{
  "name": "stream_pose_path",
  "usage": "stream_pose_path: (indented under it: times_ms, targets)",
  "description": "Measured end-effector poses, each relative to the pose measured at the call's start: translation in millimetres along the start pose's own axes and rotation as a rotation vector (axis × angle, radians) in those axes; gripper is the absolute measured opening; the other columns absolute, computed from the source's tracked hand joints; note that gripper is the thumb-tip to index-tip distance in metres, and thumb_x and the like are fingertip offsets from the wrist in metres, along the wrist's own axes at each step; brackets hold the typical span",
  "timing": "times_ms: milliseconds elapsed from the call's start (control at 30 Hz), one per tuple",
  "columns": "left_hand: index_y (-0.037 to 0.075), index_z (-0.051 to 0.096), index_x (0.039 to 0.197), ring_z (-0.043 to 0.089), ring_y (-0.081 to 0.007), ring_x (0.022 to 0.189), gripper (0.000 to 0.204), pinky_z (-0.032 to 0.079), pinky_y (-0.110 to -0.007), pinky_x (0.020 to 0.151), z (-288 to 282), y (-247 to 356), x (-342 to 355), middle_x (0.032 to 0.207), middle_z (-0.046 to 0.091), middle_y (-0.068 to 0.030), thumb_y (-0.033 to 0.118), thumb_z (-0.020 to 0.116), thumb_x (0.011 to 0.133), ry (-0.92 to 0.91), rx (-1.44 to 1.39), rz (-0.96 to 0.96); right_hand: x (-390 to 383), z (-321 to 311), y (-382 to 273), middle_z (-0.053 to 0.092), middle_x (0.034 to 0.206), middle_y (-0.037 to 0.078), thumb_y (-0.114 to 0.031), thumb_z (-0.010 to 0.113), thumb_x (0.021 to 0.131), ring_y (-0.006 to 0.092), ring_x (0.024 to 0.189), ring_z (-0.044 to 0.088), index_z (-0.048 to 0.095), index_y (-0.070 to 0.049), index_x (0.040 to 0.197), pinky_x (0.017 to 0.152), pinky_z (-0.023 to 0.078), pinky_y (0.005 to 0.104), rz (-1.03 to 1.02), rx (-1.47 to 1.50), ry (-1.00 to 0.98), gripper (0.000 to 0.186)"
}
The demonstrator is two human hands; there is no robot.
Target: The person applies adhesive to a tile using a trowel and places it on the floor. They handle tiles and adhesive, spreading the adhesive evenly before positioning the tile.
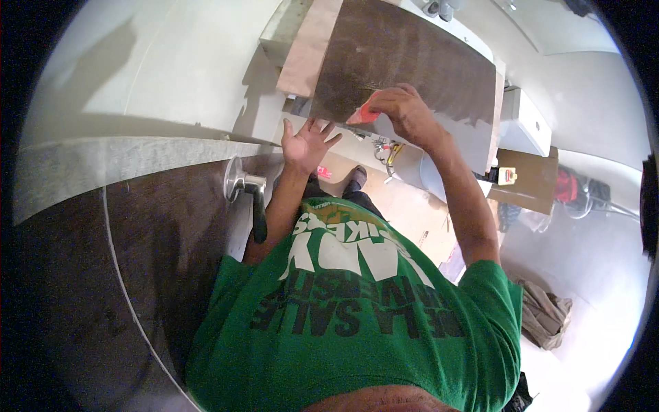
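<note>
Right hand grasps red spreader, grip closed round its back; spreader at near-left corner of brown panel, contact with surface unclear. Left hand holds nothing, fingers spread, palm showing, just beside panel's near edge; touch cannot be told. Door handle well left of panel. For good strokes, spreader edge likely best laid flat, low tilt, even pressure, passes overlapping; free hand could steady panel, fingers clear of edge.
</note>
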State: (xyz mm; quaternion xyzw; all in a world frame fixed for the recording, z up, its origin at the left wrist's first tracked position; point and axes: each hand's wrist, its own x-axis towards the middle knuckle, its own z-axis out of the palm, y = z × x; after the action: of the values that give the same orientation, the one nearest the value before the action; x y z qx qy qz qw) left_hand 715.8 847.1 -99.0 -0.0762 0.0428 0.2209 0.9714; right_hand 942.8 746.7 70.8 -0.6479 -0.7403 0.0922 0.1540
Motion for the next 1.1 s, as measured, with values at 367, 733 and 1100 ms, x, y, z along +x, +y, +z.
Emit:
stream_pose_path:
  times_ms: [367,733,1100]
  targets:
    - [0.008,0.049,0.129,0.037,-0.0335,0.132,0.065,0.026,-0.057,0.109,24,1,-15,0.129,0.057,-0.012,0.061,0.037,0.094,0.162,0.127,0.031,-18,44,-30,0.065,0.1,0.011,-0.004,0.052,0.079,0.032,0.096,0.059,0.065,-0.01,0.1,0.085,0.042,0.0454,0.272,-0.167,0.46,0.025]
    - [0.005,0.049,0.127,0.042,-0.0336,0.129,0.063,0.03,-0.054,0.106,21,0,-18,0.128,0.058,-0.0122,0.058,0.037,0.095,0.165,0.164,0.063,27,33,-13,0.069,0.087,0.011,-0.003,0.05,0.078,0.0337,0.088,0.064,0.068,-0.011,0.094,0.079,0.049,0.0454,0.383,-0.035,0.341,0.026]
    - [0.008,0.05,0.125,0.045,-0.0314,0.125,0.057,0.033,-0.05,0.103,25,4,-15,0.123,0.06,-0.0094,0.056,0.04,0.095,0.192,0.306,0.104,-39,18,-70,0.067,0.106,0.012,0.005,0.053,0.076,0.0279,0.1,0.062,0.066,-0.01,0.103,0.083,0.044,0.0399,0.28,-0.051,0.236,0.034]
